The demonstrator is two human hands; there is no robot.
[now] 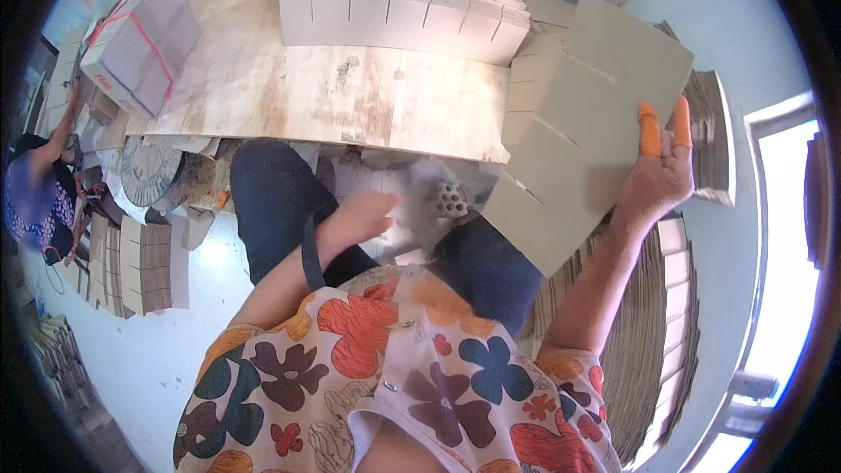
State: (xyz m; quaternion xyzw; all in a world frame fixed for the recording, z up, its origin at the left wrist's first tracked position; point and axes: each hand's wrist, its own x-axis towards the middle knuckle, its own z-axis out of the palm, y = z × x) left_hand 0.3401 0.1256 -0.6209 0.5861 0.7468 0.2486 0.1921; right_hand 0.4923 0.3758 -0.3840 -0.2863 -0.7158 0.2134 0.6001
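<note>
At the right, my right hand (661, 168) grips the edge of a slotted cardboard sheet (604, 96). Orange covers sit on two of its fingers, and its thumb is hidden. The sheet slants from above the table's right end down over my right thigh, with short slots cut in it. My left hand (361, 217) is closed in a loose fist above my lap, apart from the sheet; nothing shows in it. A dark strap hangs at that forearm. Nearest to the left hand are my dark-trousered knees.
Stacked slotted cardboard (403, 22) lies on the wooden table (298, 92). A carton tied with red string (144, 39) stands at its left end. More cardboard stacks (613, 324) rise beside my right arm. Another person (39, 184) works at far left, near further stacks (144, 267).
</note>
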